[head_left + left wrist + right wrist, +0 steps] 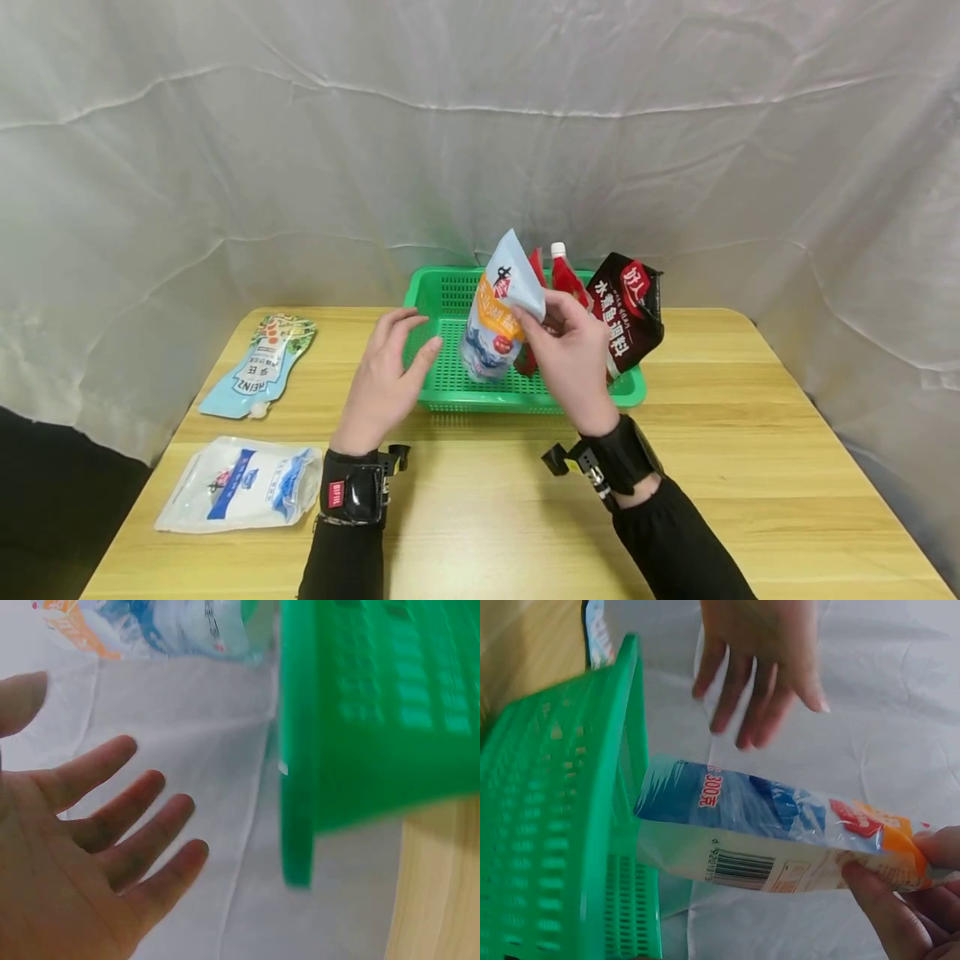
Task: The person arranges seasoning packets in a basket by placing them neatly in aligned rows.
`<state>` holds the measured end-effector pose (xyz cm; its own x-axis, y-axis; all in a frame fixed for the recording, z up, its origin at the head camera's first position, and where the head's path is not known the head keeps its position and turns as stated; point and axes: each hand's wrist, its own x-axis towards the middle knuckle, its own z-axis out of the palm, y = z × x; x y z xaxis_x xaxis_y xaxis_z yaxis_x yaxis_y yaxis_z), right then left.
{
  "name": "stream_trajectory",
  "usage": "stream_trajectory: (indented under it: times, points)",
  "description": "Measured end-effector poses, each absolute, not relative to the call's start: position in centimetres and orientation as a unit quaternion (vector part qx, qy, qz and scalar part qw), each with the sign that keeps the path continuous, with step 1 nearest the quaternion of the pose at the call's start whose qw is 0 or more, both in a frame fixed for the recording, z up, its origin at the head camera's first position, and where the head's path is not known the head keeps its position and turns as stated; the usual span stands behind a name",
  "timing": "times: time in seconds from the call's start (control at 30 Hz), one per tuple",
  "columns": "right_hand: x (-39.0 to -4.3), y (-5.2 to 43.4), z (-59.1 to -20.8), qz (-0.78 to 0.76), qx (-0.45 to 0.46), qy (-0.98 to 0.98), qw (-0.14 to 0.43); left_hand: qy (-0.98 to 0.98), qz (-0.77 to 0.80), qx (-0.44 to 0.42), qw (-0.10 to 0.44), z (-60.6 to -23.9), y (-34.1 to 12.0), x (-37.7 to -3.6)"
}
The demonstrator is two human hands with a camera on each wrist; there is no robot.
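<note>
Pinching salt pouch (497,317) by its top, right hand (573,354) should lower it upright into green basket (438,296), w/ left hand (386,367) open nearby to steady.

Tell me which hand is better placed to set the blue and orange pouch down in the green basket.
Right. The right hand already pinches the blue and orange pouch by its top, upright over the green basket. The left hand hovers open beside it, holding nothing.

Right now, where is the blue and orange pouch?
In the head view the blue and orange pouch stands upright inside the green basket, pinched at its top by the right hand, left of the red bottle.
</note>
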<state>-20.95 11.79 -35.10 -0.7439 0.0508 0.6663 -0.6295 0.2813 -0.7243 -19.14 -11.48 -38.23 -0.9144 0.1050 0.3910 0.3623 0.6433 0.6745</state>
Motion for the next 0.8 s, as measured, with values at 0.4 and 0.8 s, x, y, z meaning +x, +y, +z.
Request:
stream_trajectory:
  times: [0.4,0.8]
  points:
    - [-25.0,9.9,-35.1,0.453,0.177,-0.818,0.307,-0.949,-0.295,-0.090,0.068,-39.5,-12.3,-19.7]
    - [-26.6,8.1,-34.7,0.419,0.110,-0.867,0.246,-0.950,-0.297,-0.097,0.020,-39.7,-12.4,-19.5]
